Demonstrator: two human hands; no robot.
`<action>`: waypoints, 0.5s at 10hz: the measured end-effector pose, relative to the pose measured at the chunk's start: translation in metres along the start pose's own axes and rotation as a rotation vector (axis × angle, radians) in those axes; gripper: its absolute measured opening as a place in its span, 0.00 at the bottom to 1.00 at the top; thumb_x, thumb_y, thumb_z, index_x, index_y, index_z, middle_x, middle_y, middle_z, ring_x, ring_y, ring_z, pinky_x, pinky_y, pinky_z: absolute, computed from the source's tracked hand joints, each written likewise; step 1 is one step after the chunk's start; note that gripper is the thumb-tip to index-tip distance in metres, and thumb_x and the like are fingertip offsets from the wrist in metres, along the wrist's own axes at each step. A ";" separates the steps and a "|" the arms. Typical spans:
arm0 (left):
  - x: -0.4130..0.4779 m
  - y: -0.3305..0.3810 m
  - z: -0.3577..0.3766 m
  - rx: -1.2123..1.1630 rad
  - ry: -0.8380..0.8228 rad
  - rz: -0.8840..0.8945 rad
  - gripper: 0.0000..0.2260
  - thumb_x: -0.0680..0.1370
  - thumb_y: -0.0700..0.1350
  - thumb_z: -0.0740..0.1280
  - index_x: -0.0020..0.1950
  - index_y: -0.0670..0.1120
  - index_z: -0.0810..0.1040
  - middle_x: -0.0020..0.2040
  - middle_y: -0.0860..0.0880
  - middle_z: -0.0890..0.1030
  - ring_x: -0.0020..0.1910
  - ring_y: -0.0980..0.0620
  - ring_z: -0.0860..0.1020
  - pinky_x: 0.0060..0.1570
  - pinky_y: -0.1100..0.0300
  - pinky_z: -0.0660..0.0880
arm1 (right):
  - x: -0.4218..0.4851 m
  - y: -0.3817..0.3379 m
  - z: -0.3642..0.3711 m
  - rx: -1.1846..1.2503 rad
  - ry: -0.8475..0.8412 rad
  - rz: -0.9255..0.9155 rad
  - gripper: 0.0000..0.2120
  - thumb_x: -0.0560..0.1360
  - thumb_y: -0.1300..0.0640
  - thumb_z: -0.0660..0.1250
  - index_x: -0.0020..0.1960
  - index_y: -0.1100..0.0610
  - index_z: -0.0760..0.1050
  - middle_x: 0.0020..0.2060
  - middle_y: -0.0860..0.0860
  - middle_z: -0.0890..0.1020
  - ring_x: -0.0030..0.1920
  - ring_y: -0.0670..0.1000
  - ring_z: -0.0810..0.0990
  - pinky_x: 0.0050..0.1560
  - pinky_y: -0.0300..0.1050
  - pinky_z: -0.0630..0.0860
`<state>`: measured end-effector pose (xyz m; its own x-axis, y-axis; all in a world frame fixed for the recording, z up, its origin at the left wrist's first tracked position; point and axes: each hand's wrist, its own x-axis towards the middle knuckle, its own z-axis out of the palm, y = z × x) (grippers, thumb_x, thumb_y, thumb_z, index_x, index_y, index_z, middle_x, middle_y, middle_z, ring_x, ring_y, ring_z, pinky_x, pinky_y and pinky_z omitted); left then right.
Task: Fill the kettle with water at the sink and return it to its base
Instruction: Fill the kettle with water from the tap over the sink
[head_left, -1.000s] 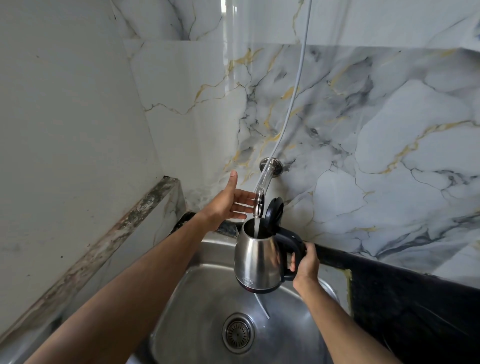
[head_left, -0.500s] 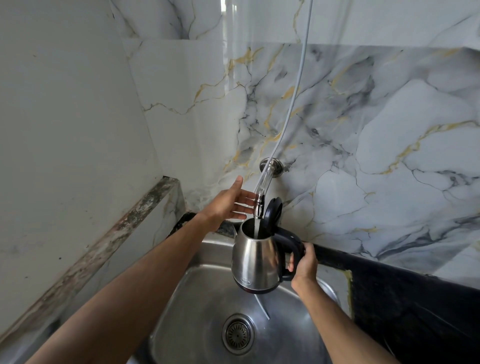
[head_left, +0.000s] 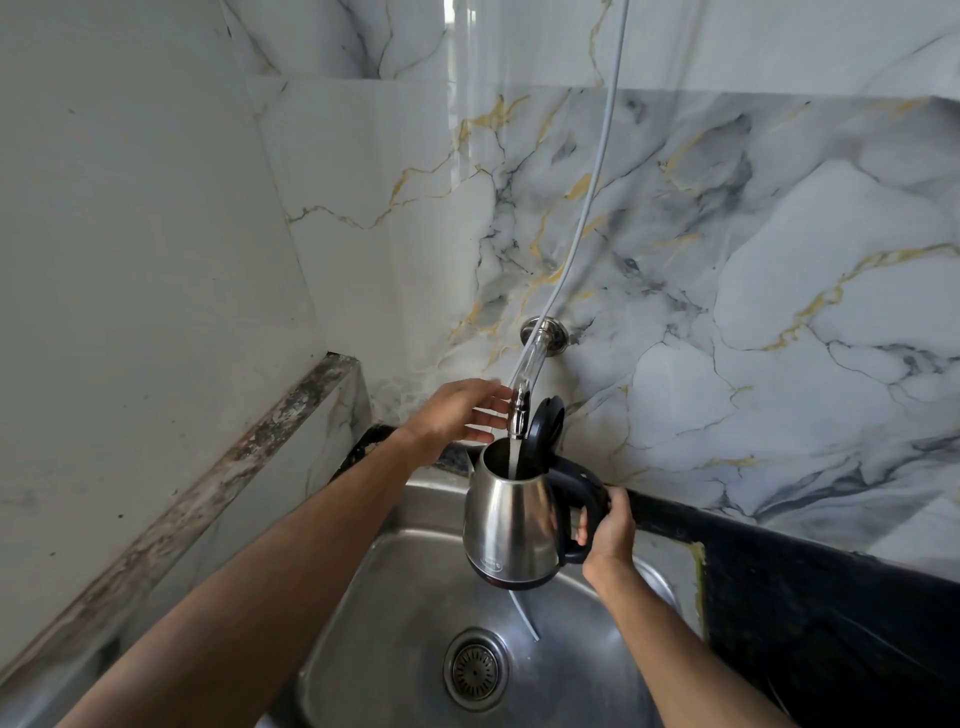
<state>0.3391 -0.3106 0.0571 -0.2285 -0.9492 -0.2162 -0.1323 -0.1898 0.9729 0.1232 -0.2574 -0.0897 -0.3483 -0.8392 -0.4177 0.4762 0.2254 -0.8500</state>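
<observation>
A person's two bare arms reach forward over a stainless steel sink (head_left: 363, 649) set in a corner of marble-patterned wall tiles. The right hand (head_left: 608, 530) is closed around the black handle of a stainless steel kettle (head_left: 511, 525), holding it upright in the air above the sink basin, clear of the bottom. The kettle's black lid (head_left: 543, 426) is flipped up and open at the far side. A thin stream of water (head_left: 514, 457) falls from the tap (head_left: 519, 410) straight into the kettle's open mouth. The tap juts out from a round metal fitting on the far wall, with a pale hose (head_left: 597, 171) running up the wall above it. The left hand (head_left: 457, 413) is at the tap, its fingers (head_left: 491, 402) loosely curled and touching the tap's left side; whether they actually grip it cannot be told. The sink's round drain (head_left: 475, 670) lies near, below the kettle. A dark desk (head_left: 810, 613) runs to the right of the sink. A stained stone ledge (head_left: 218, 478) runs along the left wall.
</observation>
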 end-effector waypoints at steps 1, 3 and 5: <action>-0.002 -0.001 0.003 0.053 0.016 0.038 0.11 0.79 0.43 0.69 0.60 0.40 0.79 0.55 0.39 0.84 0.51 0.46 0.83 0.56 0.45 0.79 | 0.000 0.001 -0.001 -0.004 -0.006 0.004 0.18 0.74 0.51 0.58 0.28 0.57 0.66 0.17 0.51 0.66 0.17 0.50 0.59 0.20 0.41 0.54; 0.000 0.002 0.012 0.123 0.003 0.055 0.15 0.77 0.35 0.70 0.63 0.39 0.74 0.54 0.40 0.81 0.48 0.47 0.80 0.50 0.50 0.79 | -0.002 0.000 0.000 -0.018 0.002 0.017 0.18 0.74 0.51 0.58 0.28 0.58 0.65 0.17 0.52 0.65 0.18 0.50 0.59 0.22 0.43 0.54; 0.011 -0.001 0.015 0.273 0.026 0.090 0.11 0.76 0.38 0.73 0.56 0.43 0.76 0.47 0.45 0.84 0.36 0.59 0.80 0.37 0.64 0.73 | -0.004 -0.001 0.000 -0.022 0.006 0.016 0.18 0.74 0.52 0.58 0.28 0.58 0.66 0.17 0.52 0.66 0.18 0.50 0.59 0.23 0.43 0.54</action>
<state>0.3221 -0.3172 0.0527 -0.2265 -0.9660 -0.1242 -0.3678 -0.0333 0.9293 0.1243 -0.2542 -0.0874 -0.3460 -0.8323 -0.4331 0.4638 0.2495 -0.8501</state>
